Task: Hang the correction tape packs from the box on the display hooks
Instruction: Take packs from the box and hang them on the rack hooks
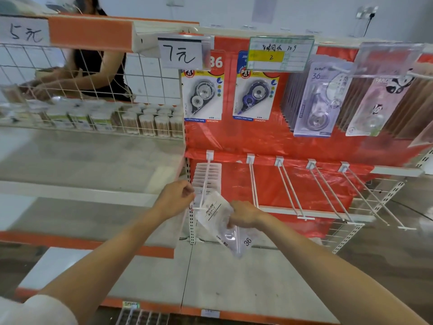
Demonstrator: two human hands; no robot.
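Both forearms outstretched, R hand (243, 215) fingers pinching tape pack (216, 214), L hand (174, 199) fingers pinching hook (204, 188) tip.

Correction tape pack (216, 215): clear glossy plastic over a matt white printed card. Display hooks (289, 187): thin metal rod, smooth white coating. Back panel (276, 141): covered in glossy, wrinkled red film that catches the light. Shelf boards (234, 275): matt grey, lightly mottled finish, with smooth orange edge strips. Wire basket (93, 90): white-coated metal mesh. Price tag (180, 53): matt paper, handwritten, in a clear plastic holder.
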